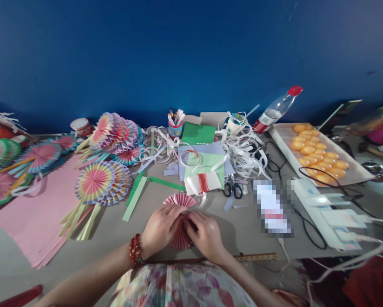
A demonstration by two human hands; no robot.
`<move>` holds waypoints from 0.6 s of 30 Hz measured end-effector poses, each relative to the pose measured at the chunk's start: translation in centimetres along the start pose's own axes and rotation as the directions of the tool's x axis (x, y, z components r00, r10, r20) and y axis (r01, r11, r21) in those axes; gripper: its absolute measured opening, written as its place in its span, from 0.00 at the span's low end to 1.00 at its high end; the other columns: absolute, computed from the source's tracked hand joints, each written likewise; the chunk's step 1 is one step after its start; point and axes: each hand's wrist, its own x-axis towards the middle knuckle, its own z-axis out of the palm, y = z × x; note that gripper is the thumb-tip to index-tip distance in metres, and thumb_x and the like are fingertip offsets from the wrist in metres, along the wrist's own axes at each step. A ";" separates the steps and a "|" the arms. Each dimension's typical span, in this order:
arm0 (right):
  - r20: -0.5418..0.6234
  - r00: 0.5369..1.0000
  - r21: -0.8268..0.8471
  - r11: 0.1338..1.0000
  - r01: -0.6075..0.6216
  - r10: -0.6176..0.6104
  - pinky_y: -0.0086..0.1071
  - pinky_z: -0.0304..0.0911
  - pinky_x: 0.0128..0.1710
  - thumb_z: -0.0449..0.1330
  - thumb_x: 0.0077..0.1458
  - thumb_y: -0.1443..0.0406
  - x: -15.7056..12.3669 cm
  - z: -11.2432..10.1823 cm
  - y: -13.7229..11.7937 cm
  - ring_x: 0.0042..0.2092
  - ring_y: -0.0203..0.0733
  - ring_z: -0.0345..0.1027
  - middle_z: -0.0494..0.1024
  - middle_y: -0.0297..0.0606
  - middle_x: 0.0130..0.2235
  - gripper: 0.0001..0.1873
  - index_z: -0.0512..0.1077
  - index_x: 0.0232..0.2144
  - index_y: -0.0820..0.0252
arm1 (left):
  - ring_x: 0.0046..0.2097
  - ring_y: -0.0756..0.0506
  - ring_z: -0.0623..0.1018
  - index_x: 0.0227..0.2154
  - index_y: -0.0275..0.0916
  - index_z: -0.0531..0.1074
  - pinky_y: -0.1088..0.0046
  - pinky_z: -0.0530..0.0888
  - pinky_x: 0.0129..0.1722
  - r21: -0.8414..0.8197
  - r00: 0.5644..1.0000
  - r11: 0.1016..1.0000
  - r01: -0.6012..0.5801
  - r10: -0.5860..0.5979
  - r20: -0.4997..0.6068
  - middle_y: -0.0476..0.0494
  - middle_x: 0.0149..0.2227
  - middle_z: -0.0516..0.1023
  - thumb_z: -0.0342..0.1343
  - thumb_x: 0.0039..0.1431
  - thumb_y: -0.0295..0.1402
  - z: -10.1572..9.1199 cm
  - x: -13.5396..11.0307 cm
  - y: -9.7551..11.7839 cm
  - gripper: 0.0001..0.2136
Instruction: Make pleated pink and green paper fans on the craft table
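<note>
A pink pleated paper rosette [180, 199] is spread into a round at the table's front edge, its folds showing above and below my hands. My left hand [162, 226] is closed on its left side, fingers lying across the middle. From the right, my right hand [205, 233] pinches near the rosette's centre. The fingertips of both hands meet there, and they hide the centre. Just beyond lies a white card wound with red thread [203, 182]. Black-handled scissors [232, 190] rest to the right of it.
Finished multicoloured paper rosettes [103, 183] and pink sheets [39, 213] lie left. Behind are green paper [197, 133], a pen cup [175, 128] and tangled white strips [245, 157]. Rightward are a phone [272, 209], a power strip [322, 213], a bottle [277, 108] and a tray [354, 170] of orange balls.
</note>
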 end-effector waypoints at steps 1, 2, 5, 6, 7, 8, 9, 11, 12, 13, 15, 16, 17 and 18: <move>-0.002 1.000 -0.005 1.000 0.004 -0.004 0.30 0.59 0.32 0.55 0.58 0.70 0.0 0.1 0.0 0.32 0.42 0.72 0.79 0.38 0.31 0.07 0.72 0.30 0.57 | 0.47 0.43 0.78 0.50 0.42 0.68 0.63 0.74 0.48 -0.014 1.000 1.000 0.009 -0.009 -0.005 0.43 0.46 0.80 0.47 0.65 0.25 0.0 0.1 0.0 0.14; -0.005 1.000 -0.007 1.000 0.009 -0.009 0.30 0.59 0.32 0.55 0.58 0.70 0.0 0.1 0.1 0.32 0.42 0.73 0.79 0.38 0.31 0.07 0.72 0.30 0.57 | 0.46 0.43 0.78 0.50 0.42 0.68 0.63 0.74 0.48 -0.029 1.000 0.999 0.022 -0.023 -0.010 0.44 0.45 0.80 0.47 0.64 0.24 0.0 0.1 0.0 0.14; -0.019 1.000 -0.002 1.000 0.021 -0.021 0.30 0.58 0.31 0.56 0.57 0.70 0.0 0.3 0.1 0.32 0.42 0.73 0.79 0.37 0.31 0.07 0.72 0.30 0.57 | 0.44 0.43 0.78 0.50 0.42 0.69 0.64 0.75 0.47 -0.063 0.997 0.996 0.070 -0.071 -0.017 0.45 0.43 0.80 0.50 0.63 0.24 0.1 0.1 -0.1 0.14; -0.023 0.999 0.002 1.000 0.025 -0.025 0.30 0.58 0.31 0.56 0.57 0.70 0.0 0.3 0.1 0.32 0.42 0.73 0.79 0.37 0.31 0.07 0.72 0.30 0.57 | 0.44 0.43 0.78 0.49 0.42 0.69 0.64 0.75 0.47 -0.070 0.996 0.994 0.081 -0.083 -0.019 0.45 0.42 0.80 0.50 0.62 0.24 0.1 0.1 -0.1 0.14; -0.026 0.999 0.007 1.000 0.028 -0.028 0.30 0.58 0.31 0.56 0.57 0.71 0.1 0.3 0.1 0.32 0.42 0.73 0.79 0.37 0.31 0.07 0.72 0.30 0.57 | 0.44 0.43 0.78 0.49 0.42 0.68 0.64 0.74 0.47 -0.075 0.996 0.994 0.085 -0.087 -0.022 0.45 0.42 0.80 0.51 0.62 0.24 0.2 0.1 -0.1 0.14; -0.029 0.999 0.013 0.999 0.031 -0.030 0.30 0.58 0.31 0.56 0.57 0.71 0.1 0.3 0.1 0.32 0.42 0.72 0.79 0.36 0.31 0.07 0.72 0.30 0.57 | 0.44 0.43 0.78 0.49 0.42 0.68 0.64 0.74 0.47 -0.078 0.996 0.993 0.085 -0.087 -0.027 0.45 0.42 0.80 0.51 0.61 0.24 0.2 0.1 -0.1 0.15; -0.033 0.999 0.018 0.999 0.033 -0.032 0.30 0.58 0.31 0.56 0.57 0.71 0.1 0.3 0.1 0.32 0.42 0.72 0.79 0.36 0.31 0.07 0.72 0.31 0.57 | 0.44 0.43 0.78 0.49 0.42 0.68 0.64 0.74 0.47 -0.082 0.996 0.993 0.082 -0.085 -0.034 0.45 0.41 0.79 0.51 0.60 0.23 0.3 0.0 -0.1 0.15; -0.036 0.999 0.027 0.999 0.034 -0.033 0.30 0.57 0.31 0.56 0.56 0.71 0.1 0.3 0.1 0.32 0.42 0.72 0.80 0.36 0.32 0.06 0.72 0.32 0.57 | 0.44 0.43 0.78 0.50 0.42 0.67 0.65 0.74 0.46 -0.090 0.996 0.993 0.076 -0.080 -0.050 0.44 0.42 0.79 0.50 0.59 0.22 0.3 0.0 -0.1 0.17; -0.036 0.999 0.029 0.999 0.034 -0.033 0.30 0.57 0.31 0.56 0.56 0.71 0.1 0.3 0.0 0.32 0.42 0.72 0.80 0.36 0.32 0.06 0.72 0.32 0.57 | 0.44 0.43 0.77 0.50 0.42 0.67 0.65 0.75 0.46 -0.094 0.995 0.993 0.075 -0.081 -0.058 0.44 0.42 0.79 0.50 0.59 0.21 0.4 0.0 -0.1 0.17; -0.033 0.999 0.029 0.999 0.032 -0.031 0.30 0.57 0.31 0.56 0.56 0.71 0.1 0.3 0.0 0.32 0.42 0.72 0.79 0.36 0.31 0.06 0.72 0.32 0.57 | 0.44 0.44 0.77 0.49 0.42 0.67 0.66 0.75 0.45 -0.097 0.994 0.992 0.078 -0.084 -0.064 0.44 0.42 0.79 0.50 0.58 0.21 0.4 -0.1 -0.1 0.17; -0.028 0.999 0.028 0.999 0.029 -0.028 0.30 0.57 0.32 0.56 0.56 0.71 0.1 0.2 0.1 0.32 0.42 0.72 0.79 0.36 0.31 0.06 0.72 0.31 0.57 | 0.44 0.44 0.77 0.49 0.42 0.66 0.67 0.75 0.44 -0.106 0.993 0.991 0.086 -0.093 -0.071 0.44 0.43 0.79 0.50 0.57 0.21 0.3 -0.1 0.0 0.18; -0.026 0.999 0.028 0.999 0.027 -0.026 0.30 0.57 0.32 0.56 0.56 0.71 0.1 0.2 0.1 0.32 0.42 0.72 0.79 0.36 0.31 0.06 0.71 0.31 0.57 | 0.44 0.44 0.77 0.49 0.42 0.66 0.67 0.75 0.44 -0.111 0.993 0.990 0.088 -0.097 -0.071 0.44 0.43 0.79 0.50 0.57 0.21 0.2 -0.2 0.0 0.18; -0.024 0.999 0.027 0.999 0.026 -0.025 0.30 0.57 0.32 0.56 0.56 0.71 0.1 0.2 0.1 0.32 0.41 0.72 0.79 0.36 0.31 0.06 0.71 0.31 0.57 | 0.44 0.44 0.77 0.49 0.42 0.66 0.67 0.75 0.44 -0.117 0.992 0.989 0.092 -0.100 -0.071 0.44 0.43 0.79 0.50 0.57 0.21 0.1 -0.2 0.0 0.18; -0.023 0.999 0.024 0.999 0.026 -0.025 0.30 0.57 0.32 0.56 0.56 0.72 0.1 0.2 0.2 0.32 0.41 0.72 0.79 0.36 0.31 0.06 0.71 0.31 0.57 | 0.44 0.44 0.77 0.49 0.42 0.66 0.68 0.75 0.44 -0.126 0.992 0.988 0.094 -0.103 -0.069 0.44 0.43 0.78 0.50 0.57 0.21 0.0 -0.2 0.0 0.18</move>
